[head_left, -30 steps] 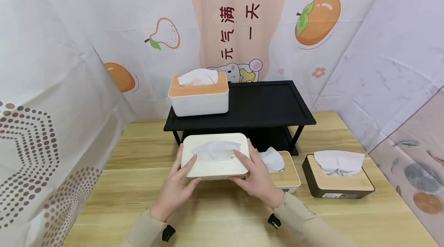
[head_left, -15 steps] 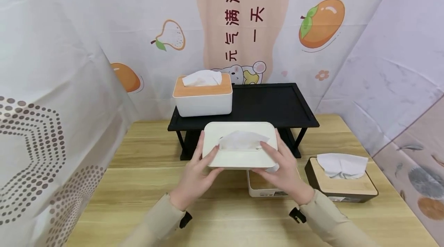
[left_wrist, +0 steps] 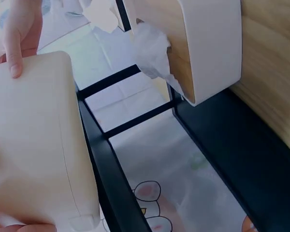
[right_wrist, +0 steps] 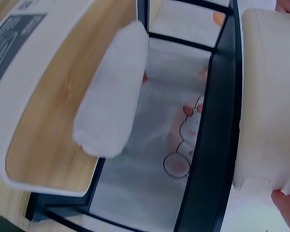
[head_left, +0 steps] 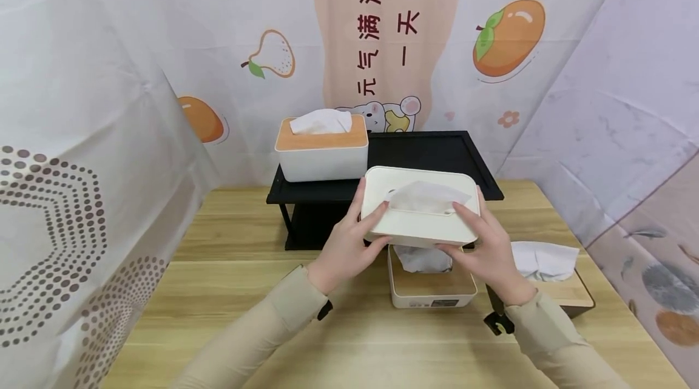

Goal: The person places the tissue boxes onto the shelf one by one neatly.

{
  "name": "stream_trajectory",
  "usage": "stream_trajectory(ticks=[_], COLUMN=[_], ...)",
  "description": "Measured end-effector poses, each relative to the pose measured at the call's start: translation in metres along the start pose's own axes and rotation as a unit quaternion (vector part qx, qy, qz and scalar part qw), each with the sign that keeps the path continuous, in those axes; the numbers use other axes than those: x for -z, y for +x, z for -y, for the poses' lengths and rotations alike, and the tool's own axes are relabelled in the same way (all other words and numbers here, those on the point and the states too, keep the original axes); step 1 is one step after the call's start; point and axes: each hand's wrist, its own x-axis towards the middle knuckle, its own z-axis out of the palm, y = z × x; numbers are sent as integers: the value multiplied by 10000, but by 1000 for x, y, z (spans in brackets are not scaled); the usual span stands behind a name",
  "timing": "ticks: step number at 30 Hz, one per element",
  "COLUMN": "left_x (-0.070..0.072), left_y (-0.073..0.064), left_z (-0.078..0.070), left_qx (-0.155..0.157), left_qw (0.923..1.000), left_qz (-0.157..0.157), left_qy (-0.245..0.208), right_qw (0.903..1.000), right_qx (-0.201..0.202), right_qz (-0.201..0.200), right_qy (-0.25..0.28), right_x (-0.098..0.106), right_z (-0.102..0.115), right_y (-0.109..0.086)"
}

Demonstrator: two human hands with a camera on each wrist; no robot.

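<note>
Now your two-handed hold carries the cream tissue box [head_left: 412, 223] farther right along the black rack [head_left: 423, 151].
Head: your left hand [head_left: 345, 252] and right hand [head_left: 488, 250] clamp its ends, a wood-topped box [head_left: 432, 284] below. Left wrist: the rack's rail appears just beside your load. Right wrist: likewise, contact unclear; the carry seems unfinished.

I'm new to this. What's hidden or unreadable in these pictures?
Dark box: head view, partly behind the right hand and sleeve.
Lower shelf: head view, partly behind the held box.
Held box: left wrist view, cut off by the left edge.
Label on the front white box: right wrist view, print blurred.
Wall writing: head view, cut off on top.
</note>
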Motion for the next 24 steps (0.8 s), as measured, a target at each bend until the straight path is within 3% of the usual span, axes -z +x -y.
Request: stream_trajectory(ticks=[9, 17, 24], left_x=[-10, -8, -6], left_y=[22, 47, 68], left_z=[1, 4, 10], left_qx=[37, 237, 466], left_qw=[9992, 9970, 9938], left_qz=[281, 546, 887], left_qy=[272, 505, 493], right_qw=[9994, 9977, 9953], right_qx=[-230, -405, -740], right_qz=[232, 471, 628], right_qy=[124, 282, 23], right_x=[13, 19, 21], right_z=[-14, -25, -31], right_y=[10, 32, 45])
